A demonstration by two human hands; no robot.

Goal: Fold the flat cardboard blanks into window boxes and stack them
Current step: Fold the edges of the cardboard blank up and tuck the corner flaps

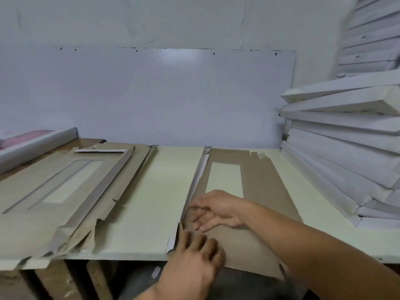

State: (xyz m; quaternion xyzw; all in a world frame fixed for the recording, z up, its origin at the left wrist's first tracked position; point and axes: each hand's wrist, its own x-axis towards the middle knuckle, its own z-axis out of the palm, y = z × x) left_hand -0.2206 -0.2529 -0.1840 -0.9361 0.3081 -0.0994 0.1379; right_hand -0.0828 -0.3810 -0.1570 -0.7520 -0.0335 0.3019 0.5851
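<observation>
Both hands, left (195, 254) and right (213, 210), press flat-fingered on the cardboard blank (257, 180).

Both hands (213, 211) press the cardboard blank (263, 180) flat.

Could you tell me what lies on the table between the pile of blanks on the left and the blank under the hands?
In the head view, only bare table top separates the left pile of blanks from the blank under the hands.

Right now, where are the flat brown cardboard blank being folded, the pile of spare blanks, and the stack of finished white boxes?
flat brown cardboard blank (263, 180), head view, panel beside window.
pile of spare blanks (32, 213), head view, top sheet.
stack of finished white boxes (346, 148), head view, box side.
</observation>
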